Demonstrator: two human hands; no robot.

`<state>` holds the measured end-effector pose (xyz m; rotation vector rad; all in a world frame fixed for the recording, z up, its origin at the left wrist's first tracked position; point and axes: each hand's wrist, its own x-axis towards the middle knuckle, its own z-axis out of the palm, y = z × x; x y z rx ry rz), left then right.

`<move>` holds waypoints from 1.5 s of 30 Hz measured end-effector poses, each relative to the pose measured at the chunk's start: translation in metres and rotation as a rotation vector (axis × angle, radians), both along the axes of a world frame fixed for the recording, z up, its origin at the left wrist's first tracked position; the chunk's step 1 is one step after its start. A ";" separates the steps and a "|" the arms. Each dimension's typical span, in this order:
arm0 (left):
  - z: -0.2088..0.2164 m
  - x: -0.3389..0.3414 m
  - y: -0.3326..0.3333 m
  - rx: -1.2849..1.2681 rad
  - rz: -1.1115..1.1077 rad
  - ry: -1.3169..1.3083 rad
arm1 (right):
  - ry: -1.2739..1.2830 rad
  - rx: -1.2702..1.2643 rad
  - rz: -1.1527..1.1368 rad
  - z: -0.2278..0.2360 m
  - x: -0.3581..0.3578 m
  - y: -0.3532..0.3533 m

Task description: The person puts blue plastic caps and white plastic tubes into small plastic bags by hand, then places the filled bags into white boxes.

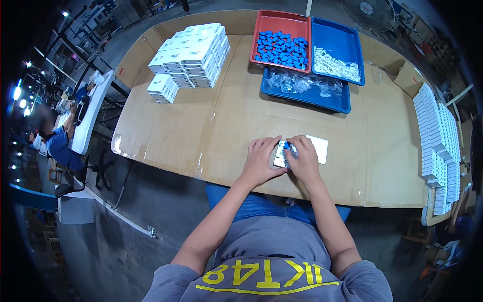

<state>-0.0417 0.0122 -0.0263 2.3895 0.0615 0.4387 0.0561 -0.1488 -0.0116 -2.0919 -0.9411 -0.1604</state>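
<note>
Near the front edge of the cardboard-covered table, my left hand point(260, 163) is curled round the left side of a small white box point(278, 160). My right hand point(305, 162) reaches over that box from the right, its thumb and fingers closed about a small blue plastic piece point(287, 145). Something shiny and see-through lies under the right fingers, but what it is stays partly hidden. Just beyond the right hand, a flat white rectangle point(320, 149), like a card or lid, lies on the table.
At the back, a red tray point(280, 17) holds many blue pieces. Beside it, a blue tray point(338, 30) holds white slender parts; a lower blue tray point(322, 104) holds see-through bags. White boxes point(193, 50) are stacked back left, and more white stacks point(437, 146) stand far right. A person point(65, 146) sits left.
</note>
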 end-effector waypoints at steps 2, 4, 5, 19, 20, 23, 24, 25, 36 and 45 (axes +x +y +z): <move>-0.001 -0.001 0.001 -0.016 -0.002 0.011 | -0.013 0.030 0.028 -0.002 0.000 0.002; 0.000 -0.001 0.002 -0.037 0.001 0.023 | 0.018 0.050 0.034 0.000 -0.001 0.006; 0.000 0.000 0.003 -0.042 0.003 0.026 | 0.050 0.076 0.037 0.001 0.000 0.007; 0.000 -0.002 0.004 -0.077 0.014 0.032 | 0.075 0.020 0.056 -0.004 0.002 0.015; 0.000 -0.001 0.005 -0.072 0.017 0.033 | 0.069 0.019 0.064 -0.004 0.003 0.016; 0.000 -0.003 0.004 -0.075 0.022 0.039 | 0.079 0.027 0.064 -0.003 0.001 0.016; 0.001 -0.001 0.004 -0.081 0.018 0.038 | 0.078 0.032 0.064 -0.003 0.003 0.015; 0.001 0.001 0.004 -0.078 0.015 0.039 | 0.078 0.035 0.062 -0.003 0.004 0.016; 0.000 0.009 0.007 -0.062 0.034 0.156 | 0.193 -0.008 0.068 0.000 0.015 0.019; 0.002 0.020 0.010 -0.050 0.063 0.268 | 0.393 -0.122 0.084 0.012 0.032 0.020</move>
